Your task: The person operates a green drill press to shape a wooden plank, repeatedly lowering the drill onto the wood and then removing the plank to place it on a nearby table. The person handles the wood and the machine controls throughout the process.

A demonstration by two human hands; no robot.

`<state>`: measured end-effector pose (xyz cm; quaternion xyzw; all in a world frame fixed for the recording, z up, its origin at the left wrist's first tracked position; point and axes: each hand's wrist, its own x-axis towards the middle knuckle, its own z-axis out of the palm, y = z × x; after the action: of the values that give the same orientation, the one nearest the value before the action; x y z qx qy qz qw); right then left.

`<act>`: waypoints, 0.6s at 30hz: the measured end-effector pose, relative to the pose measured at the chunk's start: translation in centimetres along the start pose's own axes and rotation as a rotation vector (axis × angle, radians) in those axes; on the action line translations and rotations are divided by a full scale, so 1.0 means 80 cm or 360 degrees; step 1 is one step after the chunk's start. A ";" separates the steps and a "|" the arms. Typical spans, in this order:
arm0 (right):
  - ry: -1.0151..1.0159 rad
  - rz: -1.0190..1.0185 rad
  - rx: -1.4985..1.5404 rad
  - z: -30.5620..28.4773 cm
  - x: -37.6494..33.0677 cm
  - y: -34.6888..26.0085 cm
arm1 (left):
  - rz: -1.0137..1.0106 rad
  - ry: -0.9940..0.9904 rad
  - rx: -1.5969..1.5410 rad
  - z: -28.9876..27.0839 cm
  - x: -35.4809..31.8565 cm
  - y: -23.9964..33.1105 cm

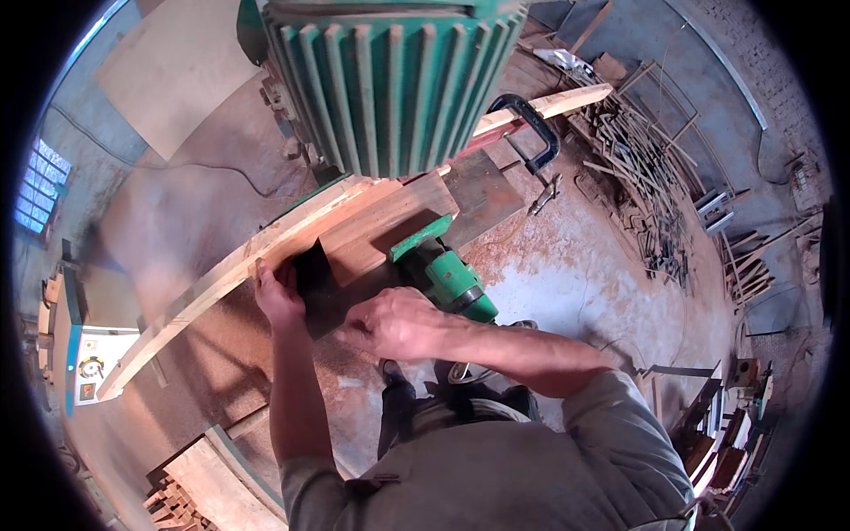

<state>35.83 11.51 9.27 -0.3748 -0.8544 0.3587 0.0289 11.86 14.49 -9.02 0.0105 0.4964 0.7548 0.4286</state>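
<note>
A long, curved, pale wooden strip (212,274) runs diagonally across the machine table. My left hand (282,296) is at its near edge, fingertips bent against the wood, beside a dark square patch (315,276) that I cannot make out. My right hand (390,326) is closed, back of the hand up, just right of that patch; its fingers hide whatever is in them. Beyond my right hand, a green motor-like unit (452,281) with a flat green plate sits against a brown wooden board (381,232). A large ribbed green motor housing (390,93) hangs over the strip's middle.
A black C-clamp (540,133) grips the strip's far right part. Piles of thin wood offcuts (642,177) lie on the floor at the right. A white panel with a dial (93,365) stands at the left. Sawdust covers the brown table surface (221,354).
</note>
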 end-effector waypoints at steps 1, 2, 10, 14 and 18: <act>-0.0024 0.0005 0.0103 0.001 0.005 0.002 | -0.0015 0.0027 -0.0012 0.000 -0.009 0.002; -0.0047 0.0010 0.0206 0.004 0.009 0.003 | 0.0000 -0.0021 -0.0014 0.003 -0.015 0.006; -0.0309 0.0091 -0.0328 0.056 0.029 0.016 | 0.0006 0.0055 0.0066 0.010 -0.018 -0.004; 0.0225 -0.0229 0.0406 0.021 -0.001 0.044 | -0.0019 -0.0226 0.0171 0.014 -0.021 -0.003; 0.0858 -0.0099 0.0341 -0.169 -0.055 0.091 | 0.0004 0.0112 0.0055 -0.001 -0.009 0.010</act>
<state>47.84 19.95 15.63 -0.4249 -0.7843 0.3333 0.3054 11.76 13.85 -8.11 -0.0079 0.5240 0.7466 0.4097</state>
